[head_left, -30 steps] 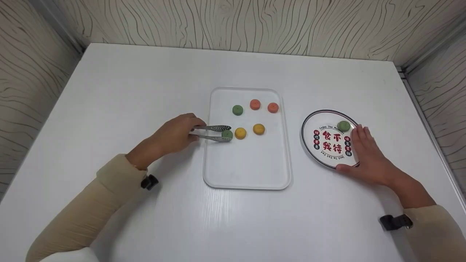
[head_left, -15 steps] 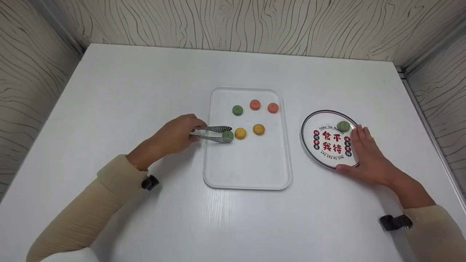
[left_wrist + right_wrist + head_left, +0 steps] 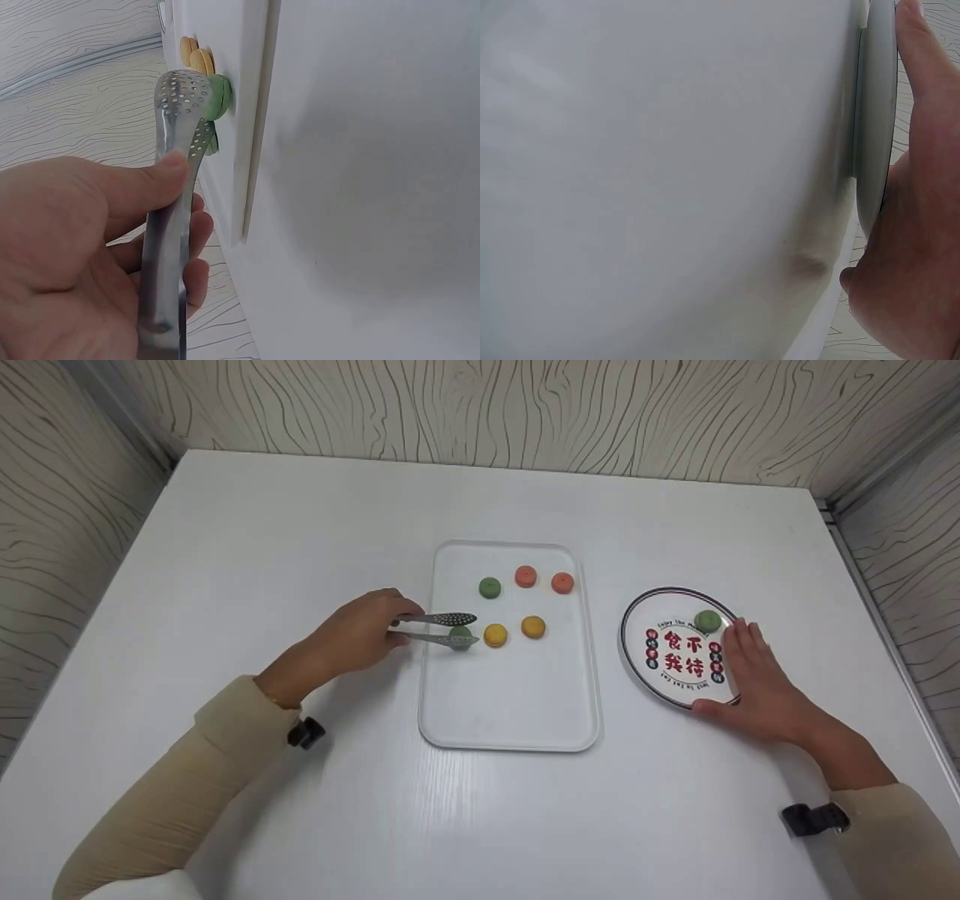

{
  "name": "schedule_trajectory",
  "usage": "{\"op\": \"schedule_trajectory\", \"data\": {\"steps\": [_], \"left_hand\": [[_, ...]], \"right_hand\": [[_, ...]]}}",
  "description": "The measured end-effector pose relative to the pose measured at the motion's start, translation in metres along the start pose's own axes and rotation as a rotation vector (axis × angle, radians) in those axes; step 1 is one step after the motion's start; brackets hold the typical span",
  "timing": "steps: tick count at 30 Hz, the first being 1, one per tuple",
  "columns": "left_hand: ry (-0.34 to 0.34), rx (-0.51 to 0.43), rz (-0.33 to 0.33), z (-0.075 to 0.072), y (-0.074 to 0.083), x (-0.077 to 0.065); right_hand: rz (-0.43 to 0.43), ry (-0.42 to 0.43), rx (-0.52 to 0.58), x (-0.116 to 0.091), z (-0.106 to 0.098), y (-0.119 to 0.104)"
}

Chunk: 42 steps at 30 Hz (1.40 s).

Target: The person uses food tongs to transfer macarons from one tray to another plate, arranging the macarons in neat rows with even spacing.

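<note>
My left hand point(image 3: 358, 634) grips metal tongs point(image 3: 166, 247) with perforated tips, thumb on one arm and fingers on the other. The tips stand apart over the left part of a white tray point(image 3: 510, 720). A green macaron point(image 3: 219, 97) lies by the tips, partly covered by the nearer one in the head view; whether they touch I cannot tell. Just right of it are two yellow macarons point(image 3: 495, 635). At the right, straight fingers of my right hand point(image 3: 761, 690) rest along the rim of a round plate point(image 3: 637, 679), which bears another green macaron point(image 3: 707, 621).
Farther back on the tray sit a green macaron point(image 3: 490, 588) and two orange macarons point(image 3: 544, 580). White table surface point(image 3: 300, 525) surrounds tray and plate, and a wood-patterned panel point(image 3: 480, 412) rises behind its far edge.
The tongs have shifted slightly away from me, so their nearer tip now crosses the green macaron. That macaron sits slightly farther left. My right hand and the plate look still.
</note>
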<state>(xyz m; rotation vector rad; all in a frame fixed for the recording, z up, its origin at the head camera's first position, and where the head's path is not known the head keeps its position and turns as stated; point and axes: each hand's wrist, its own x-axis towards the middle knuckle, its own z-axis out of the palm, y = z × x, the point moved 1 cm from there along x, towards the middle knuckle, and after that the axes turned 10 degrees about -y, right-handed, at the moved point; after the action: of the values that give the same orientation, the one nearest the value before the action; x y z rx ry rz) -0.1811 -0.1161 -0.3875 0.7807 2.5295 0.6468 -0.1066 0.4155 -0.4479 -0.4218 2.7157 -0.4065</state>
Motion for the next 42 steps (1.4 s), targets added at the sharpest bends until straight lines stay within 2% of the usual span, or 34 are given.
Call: {"op": "schedule_trajectory", "data": {"steps": [15, 22, 29, 36, 42], "left_hand": [[-0.016, 0.025, -0.001, 0.0007, -0.005, -0.0011], [-0.025, 0.034, -0.026, -0.0004, -0.0063, -0.0027], [-0.026, 0.016, -0.046, 0.0008, -0.0091, -0.0035], [-0.01, 0.005, -0.024, 0.0021, -0.01, -0.0049], [-0.018, -0.001, -0.036, 0.002, -0.0101, -0.0036]], "right_hand": [[-0.005, -0.001, -0.01, -0.0007, -0.0011, -0.0011], [0.005, -0.01, -0.002, -0.0012, -0.0012, -0.0018], [0.019, -0.008, -0.002, -0.001, -0.0003, -0.0014], [0.033, -0.011, 0.008, -0.0013, -0.0001, -0.0024], [0.043, -0.024, 0.016, -0.0009, -0.0006, -0.0035]]}}
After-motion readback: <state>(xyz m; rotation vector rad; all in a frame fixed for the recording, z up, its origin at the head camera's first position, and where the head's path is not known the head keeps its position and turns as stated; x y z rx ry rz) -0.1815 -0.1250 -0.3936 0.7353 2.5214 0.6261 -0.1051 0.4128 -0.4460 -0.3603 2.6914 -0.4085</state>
